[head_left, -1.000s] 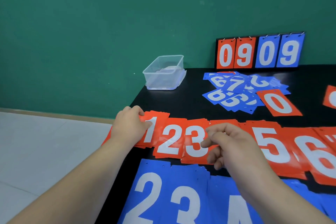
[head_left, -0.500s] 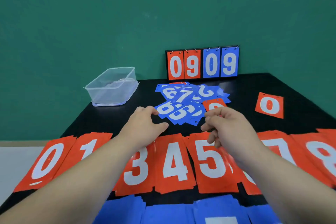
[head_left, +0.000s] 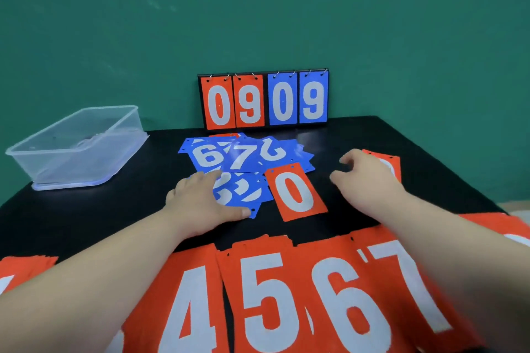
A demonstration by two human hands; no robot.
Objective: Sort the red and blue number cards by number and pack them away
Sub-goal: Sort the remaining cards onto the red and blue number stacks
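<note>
Head view: the left hand (head_left: 200, 203) lies flat, fingers spread, on the near edge of the loose pile of thin blue number cards (head_left: 243, 163); it grips nothing. The right hand (head_left: 365, 178), half open and empty, hovers over a red card (head_left: 394, 165) on the black table (head_left: 86, 215). Between the hands lies the flat red 0 card (head_left: 295, 192), long axis running away and slightly left, about equally near both hands. The clear plastic box (head_left: 77, 143) stands far left.

Left hand (head_left: 200, 200) presses blue cards (head_left: 243, 163) (loose pile) beside red 0 card (head_left: 295, 192).
</note>
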